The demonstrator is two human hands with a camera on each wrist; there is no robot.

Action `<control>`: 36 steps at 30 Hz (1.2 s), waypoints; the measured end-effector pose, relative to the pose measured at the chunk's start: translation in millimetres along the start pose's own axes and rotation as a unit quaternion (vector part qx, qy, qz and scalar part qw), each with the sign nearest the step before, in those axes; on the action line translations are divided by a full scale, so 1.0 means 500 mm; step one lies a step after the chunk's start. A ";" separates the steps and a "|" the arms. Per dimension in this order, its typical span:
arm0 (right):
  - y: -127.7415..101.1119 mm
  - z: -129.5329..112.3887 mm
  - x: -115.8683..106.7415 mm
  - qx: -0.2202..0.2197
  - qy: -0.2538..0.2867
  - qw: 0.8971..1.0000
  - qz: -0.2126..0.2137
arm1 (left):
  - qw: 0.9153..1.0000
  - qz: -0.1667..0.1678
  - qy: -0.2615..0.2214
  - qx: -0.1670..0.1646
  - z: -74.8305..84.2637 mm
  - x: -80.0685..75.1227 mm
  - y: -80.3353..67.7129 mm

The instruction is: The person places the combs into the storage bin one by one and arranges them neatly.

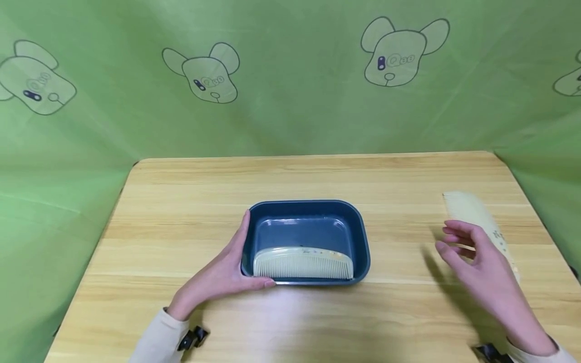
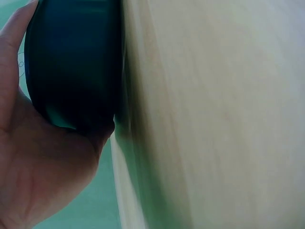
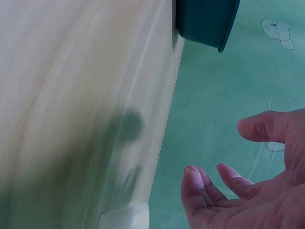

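Note:
A dark blue rectangular tray (image 1: 364, 242) stands mid-table with a pale comb (image 1: 303, 262) lying along its near side, teeth toward me. My left hand (image 1: 220, 275) holds the tray's near left corner, fingers up the left side and thumb along the front wall. In the left wrist view that hand (image 2: 47, 167) wraps the end of the tray (image 2: 76, 57). Over at the right, a second pale comb (image 1: 472, 207) with small printed marks lies on the table, partly hidden by my right hand (image 1: 487, 277). That hand hovers with loosely bent fingers and nothing between them.
The wood-grain table (image 1: 181, 201) extends around the tray, with its far edge against a green cloth (image 1: 290, 121) printed with cartoon animal heads. Black wrist mounts (image 1: 192, 339) sit at both sleeves.

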State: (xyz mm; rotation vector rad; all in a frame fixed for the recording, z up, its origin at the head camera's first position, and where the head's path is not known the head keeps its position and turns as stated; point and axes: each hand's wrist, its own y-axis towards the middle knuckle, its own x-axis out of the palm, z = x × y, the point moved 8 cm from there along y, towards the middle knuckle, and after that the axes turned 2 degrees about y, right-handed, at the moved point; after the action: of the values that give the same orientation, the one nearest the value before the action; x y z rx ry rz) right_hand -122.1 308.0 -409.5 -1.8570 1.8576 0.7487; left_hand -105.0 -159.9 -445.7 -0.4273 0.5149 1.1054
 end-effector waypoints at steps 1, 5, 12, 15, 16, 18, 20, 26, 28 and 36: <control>-0.001 0.005 -0.004 0.008 -0.003 1.000 0.001 | 1.000 0.000 -0.001 0.000 0.000 0.000 0.000; -0.004 0.025 -0.018 0.039 -0.019 0.999 0.009 | 1.000 0.002 -0.004 0.004 0.000 0.001 0.002; -0.003 0.050 -0.033 0.063 -0.046 0.997 -0.005 | 1.000 0.003 -0.008 0.007 -0.001 0.001 0.004; 0.000 0.057 -0.034 0.053 -0.053 0.997 -0.024 | 1.000 0.004 -0.007 0.008 -0.001 0.001 0.004; 0.001 0.061 -0.034 0.052 -0.057 0.997 -0.032 | 1.000 0.005 -0.006 0.009 -0.001 0.000 0.004; 0.004 0.067 -0.034 0.052 -0.063 0.996 -0.046 | 1.000 0.006 -0.005 0.009 -0.001 0.000 0.004; 0.009 0.073 -0.034 0.048 -0.070 0.995 -0.058 | 1.000 0.006 -0.005 0.008 -0.001 0.000 0.003; 0.018 0.091 -0.038 0.037 -0.126 0.989 -0.073 | 1.000 0.008 -0.007 0.013 0.000 -0.001 0.004; 0.017 0.098 -0.041 0.044 -0.138 0.987 -0.073 | 1.000 0.010 -0.009 0.018 0.001 -0.002 0.005; 0.023 0.100 -0.043 0.012 -0.158 0.986 -0.045 | 1.000 0.010 -0.008 0.019 0.000 -0.001 0.006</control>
State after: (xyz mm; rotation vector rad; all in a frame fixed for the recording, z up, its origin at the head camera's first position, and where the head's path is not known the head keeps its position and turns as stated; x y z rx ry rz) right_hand -137.1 355.7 -433.7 -1.6819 1.5661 0.9240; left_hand -108.1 -159.0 -445.8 -0.3801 0.5256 1.1151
